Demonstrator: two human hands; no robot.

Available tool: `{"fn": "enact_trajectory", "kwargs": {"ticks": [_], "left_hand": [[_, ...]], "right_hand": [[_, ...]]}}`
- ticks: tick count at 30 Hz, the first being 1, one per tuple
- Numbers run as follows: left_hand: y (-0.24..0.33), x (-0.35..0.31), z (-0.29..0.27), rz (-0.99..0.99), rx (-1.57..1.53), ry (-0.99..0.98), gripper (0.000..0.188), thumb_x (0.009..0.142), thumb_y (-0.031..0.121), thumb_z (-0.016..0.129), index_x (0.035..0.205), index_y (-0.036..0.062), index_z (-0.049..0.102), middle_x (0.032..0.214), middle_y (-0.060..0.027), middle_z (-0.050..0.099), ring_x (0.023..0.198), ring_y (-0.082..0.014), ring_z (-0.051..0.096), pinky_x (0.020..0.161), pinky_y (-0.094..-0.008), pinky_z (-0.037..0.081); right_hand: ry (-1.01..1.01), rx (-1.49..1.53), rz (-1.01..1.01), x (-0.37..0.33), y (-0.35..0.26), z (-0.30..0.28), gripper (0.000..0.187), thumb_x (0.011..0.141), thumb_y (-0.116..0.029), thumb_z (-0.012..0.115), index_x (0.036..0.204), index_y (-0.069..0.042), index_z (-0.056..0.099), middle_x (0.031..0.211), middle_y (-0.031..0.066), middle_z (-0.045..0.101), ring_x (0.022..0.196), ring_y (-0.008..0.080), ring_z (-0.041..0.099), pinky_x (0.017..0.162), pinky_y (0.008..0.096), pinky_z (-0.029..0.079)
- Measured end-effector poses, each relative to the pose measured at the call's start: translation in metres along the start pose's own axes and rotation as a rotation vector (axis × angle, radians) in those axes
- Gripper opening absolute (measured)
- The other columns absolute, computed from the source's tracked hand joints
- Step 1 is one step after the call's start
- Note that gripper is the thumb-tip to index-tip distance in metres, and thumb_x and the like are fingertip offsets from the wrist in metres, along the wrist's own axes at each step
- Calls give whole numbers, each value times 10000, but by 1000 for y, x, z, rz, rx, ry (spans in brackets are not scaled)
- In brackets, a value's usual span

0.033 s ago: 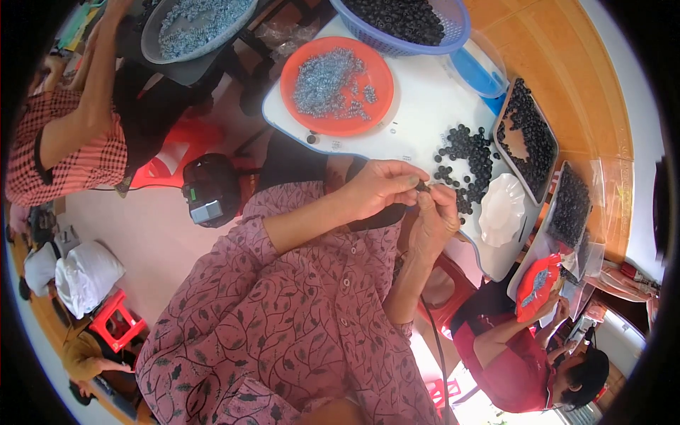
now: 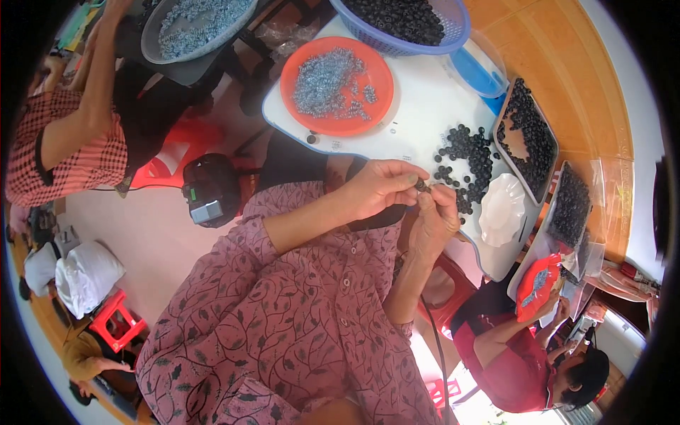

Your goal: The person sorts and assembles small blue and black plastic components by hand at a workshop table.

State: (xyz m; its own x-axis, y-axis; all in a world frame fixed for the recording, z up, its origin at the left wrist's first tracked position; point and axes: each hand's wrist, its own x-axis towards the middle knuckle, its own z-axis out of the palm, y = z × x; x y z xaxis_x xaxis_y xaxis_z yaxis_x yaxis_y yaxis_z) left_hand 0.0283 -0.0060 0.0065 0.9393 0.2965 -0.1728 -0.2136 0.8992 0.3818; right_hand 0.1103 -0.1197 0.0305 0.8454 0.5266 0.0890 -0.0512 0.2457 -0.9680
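My left hand (image 2: 382,188) and my right hand (image 2: 434,218) meet above the near edge of the white table (image 2: 418,92). Between their fingertips is a small dark piece (image 2: 422,186), pinched from both sides; its exact kind is too small and covered to tell. Just right of my hands, small round black parts (image 2: 467,159) lie loose on the tabletop. Further off, an orange-red plate (image 2: 382,106) holds a heap of small silvery metal springs (image 2: 326,81). A white scalloped dish (image 2: 501,211) sits to the right of my right hand.
A purple basket (image 2: 453,44) of black parts stands at the back. At right are a tray (image 2: 544,185) of black parts and a blue scoop-like container (image 2: 480,74). One co-worker (image 2: 78,134) sits at left, another (image 2: 510,361) at lower right near a red tray (image 2: 525,312).
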Motion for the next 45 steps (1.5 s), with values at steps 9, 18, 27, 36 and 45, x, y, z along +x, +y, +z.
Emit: {"fn": "enact_trajectory", "kwargs": {"ticks": [9, 18, 27, 36, 45], "left_hand": [[3, -1, 0, -9, -73, -73, 248, 970, 86, 546, 1179, -35, 600, 927, -65, 649, 800, -108, 623, 780, -280, 550], [2, -2, 4, 51, 67, -35, 240, 967, 81, 550, 1170, -35, 609, 912, -48, 638, 786, -94, 608, 762, -256, 539], [4, -6, 13, 75, 229, 85, 223, 957, 80, 570, 1137, -35, 635, 895, -41, 651, 762, -79, 604, 732, -224, 532], [6, -8, 14, 129, 438, 126, 229, 957, 82, 575, 1143, -35, 641, 893, -36, 655, 758, -73, 593, 709, -215, 517], [11, -11, 18, 113, 507, 185, 252, 946, 100, 603, 1149, -45, 633, 954, -55, 670, 849, -85, 624, 773, -232, 536]], "right_hand": [[11, -21, -27, -4, -4, 8, 177, 768, 93, 723, 889, -16, 654, 934, 45, 547, 872, 127, 560, 829, 255, 477], [13, -29, -39, -4, -4, 10, 178, 769, 98, 720, 889, -15, 651, 950, 49, 540, 867, 128, 559, 818, 252, 482], [20, -74, -47, -5, -3, 10, 166, 772, 95, 720, 877, -12, 649, 951, 52, 541, 857, 122, 558, 801, 247, 485], [22, -298, -128, -4, 3, 6, 177, 754, 57, 756, 882, -18, 660, 930, 46, 558, 848, 114, 544, 748, 224, 464], [-34, -423, -195, -3, 1, 10, 170, 767, 53, 750, 885, -14, 647, 931, 49, 568, 813, 109, 547, 703, 222, 473]]}}
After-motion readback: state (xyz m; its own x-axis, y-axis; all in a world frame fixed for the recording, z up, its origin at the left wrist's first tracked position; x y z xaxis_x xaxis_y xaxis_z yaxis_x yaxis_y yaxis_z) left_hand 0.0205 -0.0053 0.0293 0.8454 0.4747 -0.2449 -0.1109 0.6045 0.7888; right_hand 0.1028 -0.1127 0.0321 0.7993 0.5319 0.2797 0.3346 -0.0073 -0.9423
